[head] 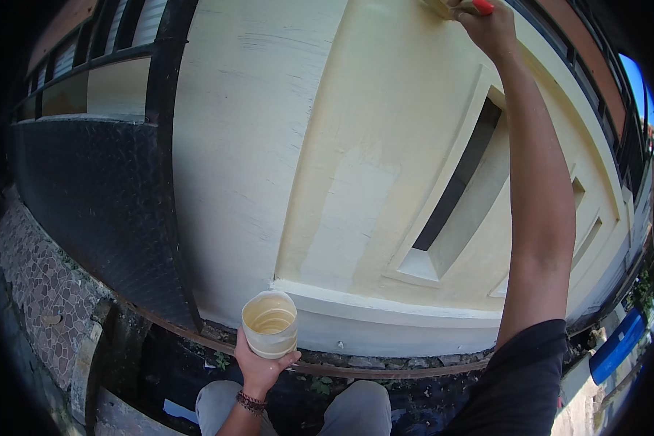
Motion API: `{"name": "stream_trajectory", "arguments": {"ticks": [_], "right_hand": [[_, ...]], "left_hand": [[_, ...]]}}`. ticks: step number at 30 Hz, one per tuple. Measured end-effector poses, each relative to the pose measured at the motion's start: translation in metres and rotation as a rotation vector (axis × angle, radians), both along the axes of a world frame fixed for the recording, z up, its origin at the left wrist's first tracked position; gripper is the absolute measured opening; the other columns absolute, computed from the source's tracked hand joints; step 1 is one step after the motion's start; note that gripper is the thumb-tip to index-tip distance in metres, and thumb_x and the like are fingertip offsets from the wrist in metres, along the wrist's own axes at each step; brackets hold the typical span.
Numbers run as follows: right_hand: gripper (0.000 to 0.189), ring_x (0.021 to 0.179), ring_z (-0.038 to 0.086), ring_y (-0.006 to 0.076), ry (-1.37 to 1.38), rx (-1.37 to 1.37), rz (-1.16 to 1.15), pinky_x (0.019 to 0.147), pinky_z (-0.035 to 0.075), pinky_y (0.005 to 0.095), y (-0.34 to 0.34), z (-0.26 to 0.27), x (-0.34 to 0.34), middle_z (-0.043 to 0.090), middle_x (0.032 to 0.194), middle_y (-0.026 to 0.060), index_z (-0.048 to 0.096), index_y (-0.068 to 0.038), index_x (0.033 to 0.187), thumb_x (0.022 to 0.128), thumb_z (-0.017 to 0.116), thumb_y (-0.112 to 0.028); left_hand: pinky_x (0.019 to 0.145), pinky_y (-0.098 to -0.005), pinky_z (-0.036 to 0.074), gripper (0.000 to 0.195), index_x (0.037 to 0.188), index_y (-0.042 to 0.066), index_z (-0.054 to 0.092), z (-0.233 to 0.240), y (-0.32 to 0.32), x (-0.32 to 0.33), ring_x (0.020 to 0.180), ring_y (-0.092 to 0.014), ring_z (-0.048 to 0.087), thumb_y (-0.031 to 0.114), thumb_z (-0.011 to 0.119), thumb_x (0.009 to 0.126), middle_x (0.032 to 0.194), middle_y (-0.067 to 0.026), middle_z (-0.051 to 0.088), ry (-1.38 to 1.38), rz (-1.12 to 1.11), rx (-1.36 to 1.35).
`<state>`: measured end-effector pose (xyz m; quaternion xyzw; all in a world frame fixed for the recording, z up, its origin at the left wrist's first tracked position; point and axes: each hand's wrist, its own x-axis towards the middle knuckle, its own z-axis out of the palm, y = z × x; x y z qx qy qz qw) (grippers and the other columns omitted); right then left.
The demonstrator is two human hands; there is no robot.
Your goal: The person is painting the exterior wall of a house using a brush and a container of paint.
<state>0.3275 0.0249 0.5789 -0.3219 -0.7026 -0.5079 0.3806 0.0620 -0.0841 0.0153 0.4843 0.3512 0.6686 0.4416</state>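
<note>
My left hand (261, 365) grips a cut-off plastic container (272, 340) from below, held upright in front of my knees. Cream-coloured paint (270, 321) coats its inside. High up at the top edge, my right hand (488, 30) is closed around a paintbrush (477, 6) with a red handle end. The bristles are against the upper part of a cream wall (392, 98), partly cut off by the picture's edge. Lower on this recessed panel is a paler, whitish patch (349, 196) with yellower cream around it.
A tall slot opening (458, 174) pierces the wall under my right arm. Left stands a black metal gate (92, 207). A ledge (381, 302) runs along the panel's foot, above a dark ditch (305, 403) with small weeds. A blue barrel-like object (617, 346) lies at far right.
</note>
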Motion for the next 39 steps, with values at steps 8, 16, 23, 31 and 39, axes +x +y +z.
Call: {"name": "stream_trajectory", "arguments": {"ticks": [8, 16, 23, 31, 39], "right_hand": [[0.013, 0.089, 0.066, 0.0225, -0.306, -0.146, -0.124, 0.065, 0.055, 0.0351, -0.002, -0.276, -0.014, 0.063, 0.092, 0.0046, 0.063, -0.013, 0.079, 0.072, 0.07, -0.006], [0.026, 0.092, 0.07, 0.0196, 1.008, -0.939, 0.556, 0.078, 0.058, 0.0313, -0.062, -0.408, -0.031, 0.07, 0.11, 0.0128, 0.065, -0.002, 0.098, 0.077, 0.081, 0.0], [0.026, 0.076, 0.073, 0.0248, 1.387, -1.011, 1.264, 0.062, 0.063, 0.0253, -0.095, -0.424, -0.01, 0.07, 0.1, 0.0262, 0.06, 0.005, 0.11, 0.093, 0.07, -0.012], [0.024, 0.077, 0.072, 0.0223, 1.367, -1.075, 0.929, 0.064, 0.063, 0.0267, -0.114, -0.426, -0.043, 0.069, 0.092, 0.0187, 0.061, 0.006, 0.103, 0.087, 0.076, -0.003], [0.034, 0.08, 0.072, 0.0206, 1.182, -1.099, 0.859, 0.067, 0.062, 0.0273, -0.134, -0.429, -0.066, 0.071, 0.092, 0.0166, 0.064, 0.001, 0.101, 0.077, 0.086, -0.008]], "left_hand": [[0.094, -0.034, 0.052, 0.079, 0.119, 0.001, 0.054, 0.004, 0.006, -0.001, 0.104, -0.02, 0.066, 0.002, 0.095, 0.052, 0.113, -0.009, 0.067, 0.0, 0.061, 0.015], [0.096, -0.0371, 0.051, 0.085, 0.127, 0.003, 0.055, -0.006, 0.029, -0.011, 0.108, -0.024, 0.065, 0.005, 0.094, 0.051, 0.116, -0.0101, 0.066, 0.263, 0.229, 0.07], [0.1, -0.0334, 0.049, 0.086, 0.132, 0.001, 0.052, -0.008, 0.025, 0.013, 0.111, -0.019, 0.063, 0.005, 0.092, 0.055, 0.121, -0.0081, 0.064, 0.506, 0.279, 0.171], [0.094, -0.0396, 0.051, 0.074, 0.12, 0.009, 0.063, -0.009, 0.015, 0.028, 0.107, -0.032, 0.065, 0.006, 0.092, 0.051, 0.115, -0.0111, 0.067, 0.438, 0.378, 0.21], [0.099, -0.0393, 0.049, 0.068, 0.12, 0.004, 0.063, -0.022, 0.023, 0.032, 0.112, -0.03, 0.065, 0.017, 0.093, 0.06, 0.121, -0.0141, 0.067, 0.459, 0.439, 0.363]]}}
